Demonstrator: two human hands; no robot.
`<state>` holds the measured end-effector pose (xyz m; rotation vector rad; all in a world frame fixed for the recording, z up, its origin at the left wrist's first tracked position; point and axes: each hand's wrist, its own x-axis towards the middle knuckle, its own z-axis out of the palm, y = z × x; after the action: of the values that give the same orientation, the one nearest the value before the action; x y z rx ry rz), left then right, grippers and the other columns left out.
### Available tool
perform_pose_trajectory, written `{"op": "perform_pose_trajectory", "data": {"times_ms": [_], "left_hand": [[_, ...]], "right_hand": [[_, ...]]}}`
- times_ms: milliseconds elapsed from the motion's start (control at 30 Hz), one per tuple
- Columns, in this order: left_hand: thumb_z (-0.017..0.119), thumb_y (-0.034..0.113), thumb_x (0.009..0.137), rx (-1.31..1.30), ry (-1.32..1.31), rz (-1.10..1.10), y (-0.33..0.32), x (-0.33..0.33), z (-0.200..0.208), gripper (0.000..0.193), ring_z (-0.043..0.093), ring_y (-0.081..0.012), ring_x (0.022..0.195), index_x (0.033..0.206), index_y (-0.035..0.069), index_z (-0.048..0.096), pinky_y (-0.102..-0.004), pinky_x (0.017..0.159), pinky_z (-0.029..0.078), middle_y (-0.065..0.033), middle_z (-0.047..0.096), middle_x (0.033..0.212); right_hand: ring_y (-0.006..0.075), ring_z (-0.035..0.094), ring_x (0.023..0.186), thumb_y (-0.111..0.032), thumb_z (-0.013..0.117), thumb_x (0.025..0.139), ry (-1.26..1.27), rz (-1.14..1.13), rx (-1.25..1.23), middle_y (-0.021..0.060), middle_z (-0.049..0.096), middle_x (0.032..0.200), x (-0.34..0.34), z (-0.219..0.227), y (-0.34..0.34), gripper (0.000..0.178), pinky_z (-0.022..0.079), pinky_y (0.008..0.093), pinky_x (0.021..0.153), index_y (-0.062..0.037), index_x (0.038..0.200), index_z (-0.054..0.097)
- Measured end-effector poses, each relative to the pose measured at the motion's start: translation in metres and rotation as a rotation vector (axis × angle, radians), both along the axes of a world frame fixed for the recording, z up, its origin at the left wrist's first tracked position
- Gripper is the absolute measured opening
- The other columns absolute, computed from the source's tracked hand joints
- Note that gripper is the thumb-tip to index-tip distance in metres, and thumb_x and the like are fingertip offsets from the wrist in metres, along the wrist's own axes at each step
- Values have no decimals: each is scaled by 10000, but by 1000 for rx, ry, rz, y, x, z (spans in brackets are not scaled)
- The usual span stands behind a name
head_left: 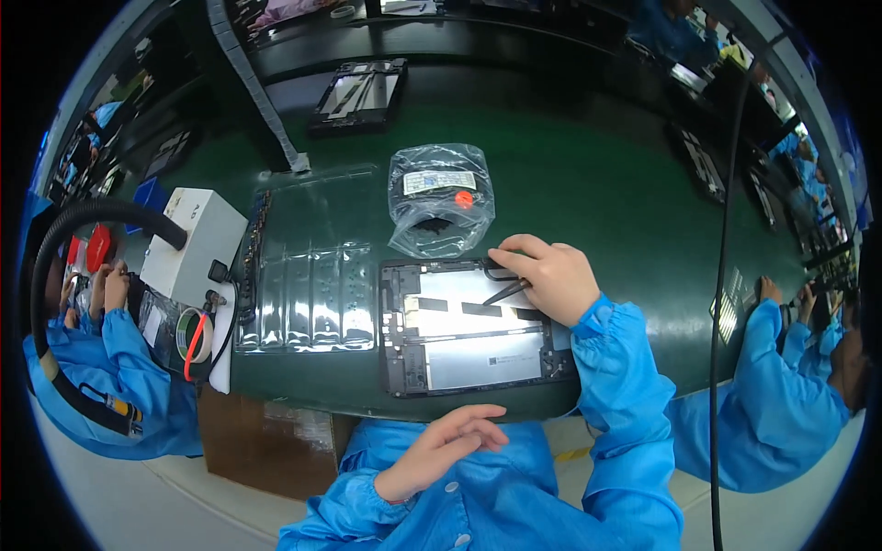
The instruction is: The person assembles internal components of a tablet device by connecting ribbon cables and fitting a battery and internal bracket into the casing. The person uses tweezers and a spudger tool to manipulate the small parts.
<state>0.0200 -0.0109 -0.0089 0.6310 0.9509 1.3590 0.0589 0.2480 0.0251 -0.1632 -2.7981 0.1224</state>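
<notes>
An opened tablet (482, 360) lies on the green bench in front of me. Its silvery inner panel shows, with dark strips across it and black parts at its left end. My right hand (549, 278) is over the tablet's far right part, fingers closed around dark tweezers (505, 292). The tweezers' tip points left, over the panel; whether it touches is too small to tell. Below the tablet's near edge, my left hand (447, 448) hovers above my lap, holding nothing, its fingers loosely spread. Just beyond the tablet sits a clear plastic bag (439, 236) with dark contents, a white label and an orange dot.
Left of the tablet lies a clear plastic tray (312, 303). Further left stand a white box (197, 241) with a black hose (101, 209), and a tape roll (191, 335). Another opened tablet (360, 95) rests farther back. A black cable (721, 303) hangs at right. Co-workers sit on both sides.
</notes>
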Motion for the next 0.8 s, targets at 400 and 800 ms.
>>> {"op": "perform_pose_trajectory", "data": {"times_ms": [400, 800], "left_hand": [[408, 97, 891, -199, -721, 48, -1, -3, -15, 502, 375, -244, 1250, 1366, 16, 267, -355, 991, 344, -159, 329, 1393], [488, 11, 866, -134, -706, 274, -6, 10, -33, 353, 415, -252, 1214, 1215, -35, 460, -386, 1009, 345, -136, 436, 1300]], "right_hand": [[193, 586, 620, -78, 642, 626, -72, 44, 152, 8, 591, 1014, -5, -7, -7, 418, 481, 303, 607, -116, 1041, 619], [207, 606, 672, -152, 669, 620, -220, 75, 134, 48, 584, 1000, 16, 6, -39, 474, 487, 308, 615, -40, 1072, 583]]}}
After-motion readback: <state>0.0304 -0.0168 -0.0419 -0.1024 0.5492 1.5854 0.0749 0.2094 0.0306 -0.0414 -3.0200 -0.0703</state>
